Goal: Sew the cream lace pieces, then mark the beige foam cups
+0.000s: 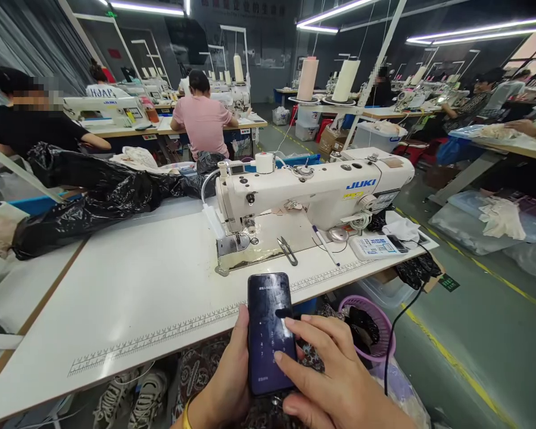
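Note:
A dark smartphone (263, 298) stands upright in my left hand (230, 369), whose fingers wrap round its left side and back. A number keypad glows on its screen. My right hand (335, 369) hovers over the phone with fingers apart, the index fingertip at the lower keys and holding nothing. Just beyond lies the white sewing table (161, 268) with a printed ruler strip along its front edge. On it are a white JUKI sewing machine (312, 190), thread snips (287, 251) and a pen (326, 245).
A black plastic bag (93, 196) covers the table's back left. Right of the machine sit a white-and-blue box (375, 246) and a white cloth (399, 226). A purple basket (386, 330) stands below at right. Several people work at machines beyond, one in a pink shirt (201, 122).

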{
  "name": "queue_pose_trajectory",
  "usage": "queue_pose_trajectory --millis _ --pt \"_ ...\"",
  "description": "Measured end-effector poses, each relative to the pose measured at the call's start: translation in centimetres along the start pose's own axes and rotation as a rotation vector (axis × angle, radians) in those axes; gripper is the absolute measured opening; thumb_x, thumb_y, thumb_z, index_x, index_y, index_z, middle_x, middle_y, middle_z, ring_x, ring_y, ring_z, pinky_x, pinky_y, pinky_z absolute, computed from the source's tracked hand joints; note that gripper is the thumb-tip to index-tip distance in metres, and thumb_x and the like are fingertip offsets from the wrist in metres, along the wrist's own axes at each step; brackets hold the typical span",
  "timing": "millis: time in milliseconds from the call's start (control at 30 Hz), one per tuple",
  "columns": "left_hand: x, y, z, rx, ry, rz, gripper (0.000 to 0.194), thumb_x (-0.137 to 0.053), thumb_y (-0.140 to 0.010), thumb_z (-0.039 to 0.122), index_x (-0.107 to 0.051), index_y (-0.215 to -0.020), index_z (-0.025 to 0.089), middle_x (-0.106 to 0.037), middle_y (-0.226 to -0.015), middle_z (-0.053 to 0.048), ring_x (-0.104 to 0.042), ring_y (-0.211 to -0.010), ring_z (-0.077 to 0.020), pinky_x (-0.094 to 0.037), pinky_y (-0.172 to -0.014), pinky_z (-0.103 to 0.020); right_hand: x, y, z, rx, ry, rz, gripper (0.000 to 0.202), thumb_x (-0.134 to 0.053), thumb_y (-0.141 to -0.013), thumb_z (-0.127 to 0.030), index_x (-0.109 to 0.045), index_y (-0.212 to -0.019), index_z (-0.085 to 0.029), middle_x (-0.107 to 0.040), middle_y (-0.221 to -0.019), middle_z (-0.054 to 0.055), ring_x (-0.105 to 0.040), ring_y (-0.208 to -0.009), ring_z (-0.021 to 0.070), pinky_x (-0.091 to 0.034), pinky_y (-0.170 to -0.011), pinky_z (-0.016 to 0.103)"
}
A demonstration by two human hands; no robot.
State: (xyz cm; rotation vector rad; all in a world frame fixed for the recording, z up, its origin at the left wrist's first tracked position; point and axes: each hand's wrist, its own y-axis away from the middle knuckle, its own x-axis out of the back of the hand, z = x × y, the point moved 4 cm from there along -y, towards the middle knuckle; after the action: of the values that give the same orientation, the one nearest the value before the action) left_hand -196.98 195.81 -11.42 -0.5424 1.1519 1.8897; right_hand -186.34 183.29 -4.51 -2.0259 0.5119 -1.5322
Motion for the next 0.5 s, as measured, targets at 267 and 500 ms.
queue_pose_trajectory --millis 267,500 --pt "-0.15 0.19 0.23 -0.02 0.055 -0.072 0.084 -0.057 -0.09 0.083 -0.081 -0.109 0.004 -0.081 -0.096 -0.02 -0.077 -0.084 -0.0246 -0.062 -0.081 -0.031 0.33 -0.37 0.19 -0.029 -0.05 0.03 0.024 -0.058 -0.107 -0.034 -0.075 -0.115 -0.018 -0.066 -0.132 0.011 -0.052 -0.12 0.0284 -0.042 -0.103 0.041" --pt "0.06 0.04 0.18 -0.019 0.022 -0.004 0.087 -0.045 -0.095 0.082 -0.079 -0.111 0.004 -0.081 -0.098 -0.02 -0.077 -0.086 -0.0276 -0.06 -0.082 -0.033 0.25 -0.56 -0.18 -0.01 -0.061 -0.002 0.025 -0.058 -0.107 -0.034 -0.075 -0.12 -0.019 -0.065 -0.134 0.012 -0.051 -0.122 0.029 -0.041 -0.104 0.043"
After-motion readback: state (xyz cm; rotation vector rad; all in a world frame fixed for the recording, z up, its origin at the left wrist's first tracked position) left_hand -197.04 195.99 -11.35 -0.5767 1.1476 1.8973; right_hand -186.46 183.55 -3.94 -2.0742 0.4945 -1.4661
